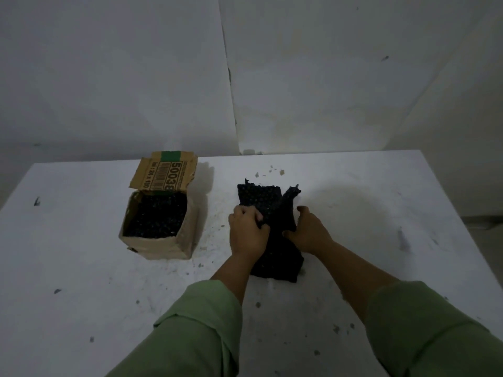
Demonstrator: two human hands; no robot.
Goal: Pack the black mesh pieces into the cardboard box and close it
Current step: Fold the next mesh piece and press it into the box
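Observation:
A stack of black mesh pieces (pixel 272 202) lies on the white table, right of centre. My left hand (pixel 246 232) grips the stack's left edge with curled fingers. From the other side, my right hand (pixel 307 231) holds the stack, thumb pressed into the mesh. The cardboard box (pixel 163 247) stands open to the left, its back flap (pixel 166 171) tilted up and showing a barcode and green tape. Black mesh (pixel 158 216) fills the inside of the box nearly to the rim.
The white table (pixel 381 213) carries dark scuffs and small crumbs of debris (pixel 281 172) beyond the stack. Pale walls rise right behind the table's far edge. The table's right edge (pixel 460 216) runs close to the stack's side.

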